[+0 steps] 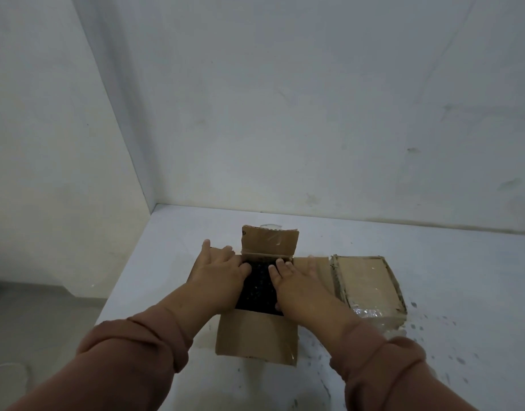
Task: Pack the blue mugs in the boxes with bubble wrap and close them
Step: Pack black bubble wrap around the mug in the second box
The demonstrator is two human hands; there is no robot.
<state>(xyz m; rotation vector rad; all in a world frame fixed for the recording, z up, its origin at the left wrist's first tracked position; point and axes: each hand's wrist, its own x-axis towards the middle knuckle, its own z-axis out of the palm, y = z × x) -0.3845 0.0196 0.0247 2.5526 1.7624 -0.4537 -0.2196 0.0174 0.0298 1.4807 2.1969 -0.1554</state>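
An open cardboard box (257, 336) stands in front of me on the white table, its far flap (270, 243) upright and its near flap hanging towards me. Dark bubble wrap (259, 287) fills its opening; no mug shows. My left hand (218, 271) lies flat over the left flap, fingertips touching the wrap. My right hand (297, 283) presses flat on the wrap's right side and the right flap. A second cardboard box (369, 284), shut and taped, sits just to the right.
The white table (433, 366) meets a wall at the back and a panel on the left. Its left edge drops to a grey floor (33, 321). Dark specks mark the table at right.
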